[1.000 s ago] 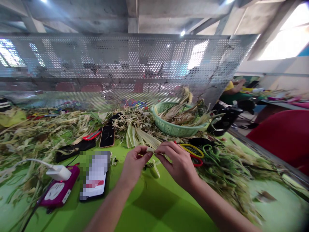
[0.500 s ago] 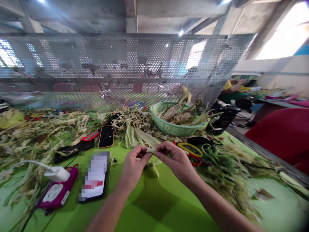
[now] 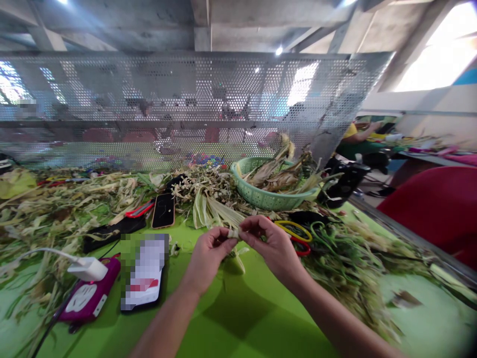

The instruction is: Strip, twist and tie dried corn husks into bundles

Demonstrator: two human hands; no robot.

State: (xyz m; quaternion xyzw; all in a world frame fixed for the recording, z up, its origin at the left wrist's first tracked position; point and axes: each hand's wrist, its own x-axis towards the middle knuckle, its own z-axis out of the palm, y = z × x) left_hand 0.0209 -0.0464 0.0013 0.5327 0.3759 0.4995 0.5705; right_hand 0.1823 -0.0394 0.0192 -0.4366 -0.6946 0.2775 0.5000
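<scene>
My left hand (image 3: pixel 210 256) and my right hand (image 3: pixel 268 246) meet above the green table, fingertips almost touching. Between them is a small pale piece of corn husk (image 3: pixel 233 233), which looks rolled or folded. Both hands are closed, thumb against forefinger, pinching its two ends. Fingers cover much of the piece. Just below lies a loose pale green husk strip (image 3: pixel 239 263) on the table. Behind the fingertips a fan of long husk strips (image 3: pixel 214 211) is spread out. Scissors with yellow and red handles (image 3: pixel 294 231) lie beside my right hand.
A green basket (image 3: pixel 261 196) holds dry husks at the back. Shredded husk heaps cover the left and right sides. At left are a lit phone (image 3: pixel 147 278), a dark phone (image 3: pixel 163 211) and a purple power strip (image 3: pixel 87 298). A perforated metal screen (image 3: pixel 179 99) stands behind.
The hands have drawn slightly closer together, and less of the pale husk piece shows between the fingertips. Everything else on the table lies as before.
</scene>
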